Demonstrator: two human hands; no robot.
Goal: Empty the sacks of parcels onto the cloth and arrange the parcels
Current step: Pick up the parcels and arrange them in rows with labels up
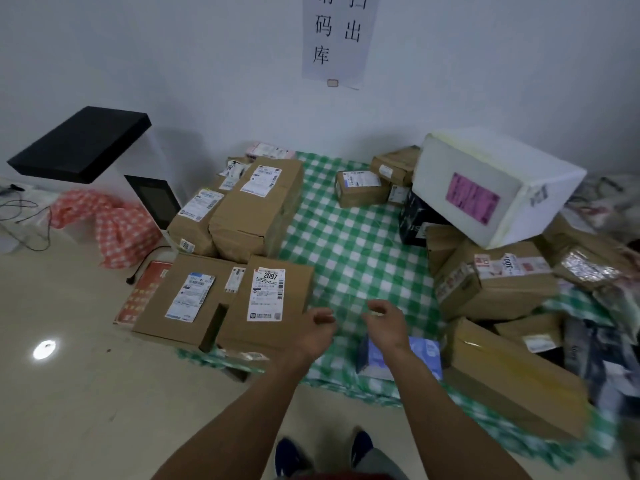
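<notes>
A green-checked cloth point(349, 244) covers the beige floor point(86, 393). Cardboard parcels point(256, 202) line its left edge; more parcels, under a white foam box point(498, 185), crowd its right edge.

Both bare forearms reach toward twelve o'clock, left hand point(317, 329) and right hand point(384, 322) side by side, empty, fingers loosely curled.

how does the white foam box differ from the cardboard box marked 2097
The white foam box is white with a pink label; the cardboard box marked 2097 is brown with a white label. The foam box sits tilted on top of the pile of parcels on the right; the 2097 box lies flat and low on the left. The foam box looks bulkier. Both are taped shut.
</notes>
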